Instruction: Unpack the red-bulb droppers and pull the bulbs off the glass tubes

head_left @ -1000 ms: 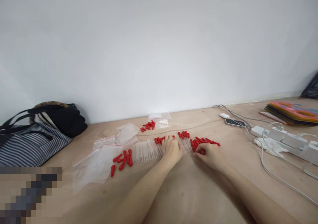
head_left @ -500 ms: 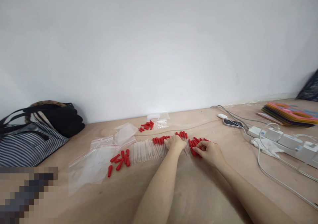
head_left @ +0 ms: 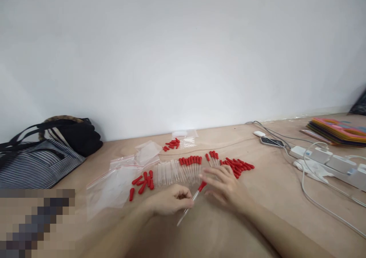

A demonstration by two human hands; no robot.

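Observation:
My left hand (head_left: 169,199) is closed in a pinch on a glass dropper (head_left: 190,204) with a red rubber bulb, held slanted just above the table. My right hand (head_left: 225,186) hovers beside the dropper's red end with its fingers spread and holds nothing. Behind the hands lies a row of finished droppers (head_left: 190,166) with red bulbs. Bare glass tubes (head_left: 166,174) lie to the left of that row. Loose red bulbs (head_left: 142,182) sit further left, and a pile of bulbs (head_left: 238,165) lies to the right.
Clear zip bags (head_left: 114,185) lie at the left, a striped bag (head_left: 34,162) beyond them. A small heap of red bulbs (head_left: 172,144) sits near the wall. A phone (head_left: 271,141), power strips (head_left: 328,162) with cables and stacked coloured sheets (head_left: 337,130) occupy the right.
Both hands have drawn back from the row toward me. My left hand now holds one dropper lifted out of the row, and my right hand has opened beside it.

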